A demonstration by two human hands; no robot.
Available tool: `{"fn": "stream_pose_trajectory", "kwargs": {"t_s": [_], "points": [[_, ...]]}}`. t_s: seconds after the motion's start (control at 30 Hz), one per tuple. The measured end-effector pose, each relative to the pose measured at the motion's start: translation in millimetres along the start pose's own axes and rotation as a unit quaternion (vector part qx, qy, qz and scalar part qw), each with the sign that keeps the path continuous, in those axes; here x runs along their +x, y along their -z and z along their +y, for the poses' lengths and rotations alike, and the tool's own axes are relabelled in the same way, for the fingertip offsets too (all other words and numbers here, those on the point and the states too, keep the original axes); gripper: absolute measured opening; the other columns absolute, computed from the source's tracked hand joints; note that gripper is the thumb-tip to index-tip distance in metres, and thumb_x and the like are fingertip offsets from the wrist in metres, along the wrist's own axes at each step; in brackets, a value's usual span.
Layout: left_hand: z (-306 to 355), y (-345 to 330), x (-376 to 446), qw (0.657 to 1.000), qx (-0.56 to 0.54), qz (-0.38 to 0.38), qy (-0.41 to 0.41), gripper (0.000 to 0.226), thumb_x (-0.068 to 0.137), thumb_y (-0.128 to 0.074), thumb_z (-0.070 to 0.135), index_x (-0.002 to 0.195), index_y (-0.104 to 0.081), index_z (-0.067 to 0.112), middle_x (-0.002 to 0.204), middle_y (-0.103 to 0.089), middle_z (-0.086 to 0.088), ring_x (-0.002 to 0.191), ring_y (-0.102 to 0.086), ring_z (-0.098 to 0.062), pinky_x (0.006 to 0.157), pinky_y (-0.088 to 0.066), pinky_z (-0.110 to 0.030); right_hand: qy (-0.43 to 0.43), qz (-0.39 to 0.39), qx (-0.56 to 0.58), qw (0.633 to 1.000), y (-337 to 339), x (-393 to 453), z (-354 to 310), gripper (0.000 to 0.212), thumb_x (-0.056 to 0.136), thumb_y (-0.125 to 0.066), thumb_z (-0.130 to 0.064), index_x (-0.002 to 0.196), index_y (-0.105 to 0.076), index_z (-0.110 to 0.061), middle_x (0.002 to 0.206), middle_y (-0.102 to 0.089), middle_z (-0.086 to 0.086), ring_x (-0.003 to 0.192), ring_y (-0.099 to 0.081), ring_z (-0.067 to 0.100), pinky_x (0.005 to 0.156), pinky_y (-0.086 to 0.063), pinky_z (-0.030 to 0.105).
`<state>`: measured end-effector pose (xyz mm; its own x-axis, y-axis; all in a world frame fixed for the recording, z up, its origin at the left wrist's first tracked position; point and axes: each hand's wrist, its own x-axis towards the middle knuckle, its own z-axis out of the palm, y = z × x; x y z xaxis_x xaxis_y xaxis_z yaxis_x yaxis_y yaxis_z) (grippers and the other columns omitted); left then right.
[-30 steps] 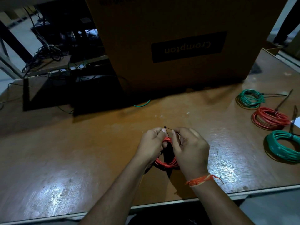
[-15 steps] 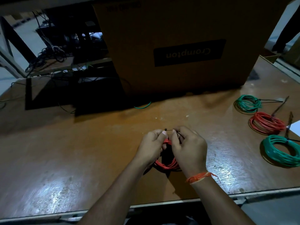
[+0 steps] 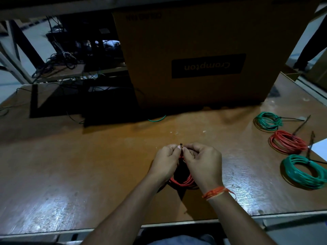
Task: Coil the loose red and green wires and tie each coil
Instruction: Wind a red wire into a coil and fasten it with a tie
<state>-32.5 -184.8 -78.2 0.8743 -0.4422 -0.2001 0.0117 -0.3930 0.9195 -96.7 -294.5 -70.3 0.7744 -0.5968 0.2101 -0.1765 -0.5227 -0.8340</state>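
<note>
Hands (image 3: 185,161) drawn closer; fingers (image 3: 178,149) pinching black tie atop red coil (image 3: 182,182).

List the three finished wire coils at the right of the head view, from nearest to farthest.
Large green coil → red coil → small green coil, all lying flat on the wooden table.

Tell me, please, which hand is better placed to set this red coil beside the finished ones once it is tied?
Probably the right hand: the finished coils lie on the table's right side, nearer to it. The left hand would have to cross over.
</note>
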Motion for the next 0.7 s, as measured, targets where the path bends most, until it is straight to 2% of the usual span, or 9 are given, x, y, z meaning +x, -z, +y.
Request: {"fn": "stream_pose_trajectory", "kwargs": {"t_s": [0.23,0.33,0.5,0.63,0.7], "points": [[-4,0,2,0.999,-0.033,-0.01,0.001,0.04,0.107,-0.046,0.038,0.09,-0.059,0.004,0.058,-0.051,0.001,0.045,-0.037,-0.015,0.046,-0.029,-0.03,0.016,-0.013,-0.064,0.998,-3,-1,7,0.012,0.093,-0.071,-0.03,0.089,-0.078,-0.02,0.077,-0.076,-0.003,0.072,-0.072,0.013,0.06,-0.059,0.035],[-3,-1,2,0.999,-0.036,-0.014,-0.001,0.026,0.108,-0.046,0.035,0.099,-0.065,0.02,0.057,-0.053,0.005,0.044,-0.038,-0.013,0.043,-0.03,-0.028,0.011,-0.015,-0.043,0.999,1,-3,9,0.012,0.093,-0.071,-0.029,0.087,-0.077,-0.02,0.073,-0.074,-0.005,0.069,-0.07,0.011,0.058,-0.057,0.032],[-1,1,1,0.998,-0.059,-0.033,0.001,0.025,0.108,-0.045,0.031,0.097,-0.065,0.02,0.055,-0.051,0.007,0.042,-0.036,-0.01,0.043,-0.029,-0.025,0.025,0.066,-0.025,0.997,-8,-8,11,0.008,0.093,-0.071,-0.025,0.093,-0.077,-0.02,0.083,-0.074,-0.003,0.076,-0.07,0.013,0.064,-0.058,0.034],[1,2,0,0.997,-0.072,-0.038,-0.009,0.022,0.109,-0.045,0.032,0.095,-0.062,0.037,0.056,-0.05,0.005,0.043,-0.034,-0.011,0.043,-0.028,-0.027,0.038,0.096,-0.025,0.994,-15,-10,13,0.006,0.091,-0.073,-0.021,0.093,-0.077,-0.017,0.084,-0.074,0.0,0.074,-0.069,0.017,0.063,-0.057,0.033],[-2,3,0,0.997,-0.067,-0.039,-0.017,0.021,0.108,-0.046,0.034,0.099,-0.064,0.035,0.056,-0.05,0.005,0.043,-0.034,-0.012,0.043,-0.027,-0.028,0.043,0.104,-0.026,0.993,-16,-10,13,0.004,0.091,-0.074,-0.019,0.092,-0.077,-0.016,0.083,-0.073,0.001,0.073,-0.068,0.017,0.062,-0.056,0.032]]}}
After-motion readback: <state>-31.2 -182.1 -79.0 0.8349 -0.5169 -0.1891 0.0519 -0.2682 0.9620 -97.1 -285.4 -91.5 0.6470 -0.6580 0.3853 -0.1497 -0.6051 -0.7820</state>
